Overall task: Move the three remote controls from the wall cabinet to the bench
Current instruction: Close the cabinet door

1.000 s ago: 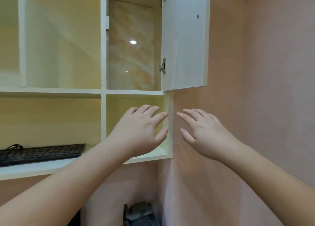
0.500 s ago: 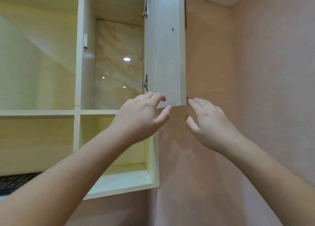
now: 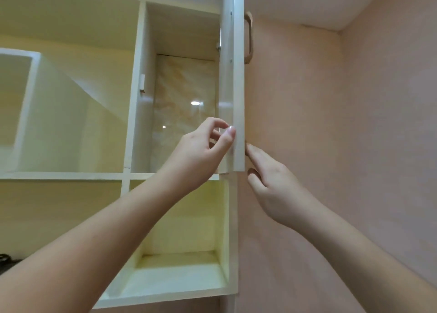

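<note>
Both hands have risen to the pale wooden cabinet door (image 3: 233,81): left hand (image 3: 201,156) pinching its edge, right hand (image 3: 272,185) flat-fingered behind; I see no remotes.

Wall cabinet (image 3: 132,128), pale open compartments; door (image 3: 233,81) ajar at right; dark object (image 3: 6,260) on lower-left shelf.

No readable text, labels or numbers.
</note>
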### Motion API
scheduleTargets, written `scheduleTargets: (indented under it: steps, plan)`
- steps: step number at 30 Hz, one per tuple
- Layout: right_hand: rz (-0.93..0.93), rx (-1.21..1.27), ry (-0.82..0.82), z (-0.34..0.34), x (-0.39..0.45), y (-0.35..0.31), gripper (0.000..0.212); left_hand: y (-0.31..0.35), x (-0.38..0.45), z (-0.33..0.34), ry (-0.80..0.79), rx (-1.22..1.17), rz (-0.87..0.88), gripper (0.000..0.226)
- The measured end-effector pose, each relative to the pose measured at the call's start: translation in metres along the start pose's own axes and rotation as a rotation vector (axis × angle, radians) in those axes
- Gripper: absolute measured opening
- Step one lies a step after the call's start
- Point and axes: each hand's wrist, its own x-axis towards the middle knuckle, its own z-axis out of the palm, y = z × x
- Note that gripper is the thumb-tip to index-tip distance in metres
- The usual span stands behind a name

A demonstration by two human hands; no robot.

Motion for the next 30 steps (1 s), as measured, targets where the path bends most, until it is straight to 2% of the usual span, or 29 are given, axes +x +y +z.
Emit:
scheduleTargets:
  steps: [2,6,8,10,13,18,22,24,27,28,30]
  plan:
    - [-0.019,0.064,-0.005,0.012,0.01,-0.002,0.059,-0.004,0.004,-0.014,0.048,0.001,-0.033,0.035]
    - [-0.068,0.259,0.04,0.038,0.036,-0.008,0.056,-0.013,0.006,-0.04,0.084,0.029,-0.081,0.054]
    - [-0.087,0.299,0.069,0.052,0.047,-0.012,0.049,-0.02,0.003,-0.048,0.078,0.142,-0.083,0.055]
    - [-0.09,0.313,0.062,0.067,0.054,-0.016,0.047,-0.027,-0.001,-0.055,0.091,0.168,-0.099,0.046]
    - [-0.101,0.299,0.029,0.088,0.061,-0.02,0.051,-0.039,-0.005,-0.066,0.114,0.147,-0.117,0.029]
    - [-0.134,0.268,0.027,0.112,0.075,-0.02,0.052,-0.058,-0.006,-0.081,0.136,0.187,-0.132,0.029]
    - [-0.135,0.105,-0.003,0.123,0.088,-0.019,0.052,-0.077,-0.004,-0.089,0.184,0.182,-0.214,0.029]
    - [-0.15,0.016,-0.004,0.127,0.095,-0.017,0.053,-0.085,-0.003,-0.092,0.228,0.228,-0.242,0.045]
    - [-0.155,-0.024,-0.001,0.13,0.107,-0.012,0.058,-0.096,-0.001,-0.095,0.325,0.407,-0.219,0.087]
    - [-0.146,-0.02,-0.002,0.13,0.112,-0.01,0.061,-0.097,-0.001,-0.095,0.338,0.478,-0.189,0.093]
    - [-0.149,-0.041,0.009,0.13,0.122,-0.006,0.068,-0.099,0.001,-0.096,0.312,0.687,-0.113,0.09]
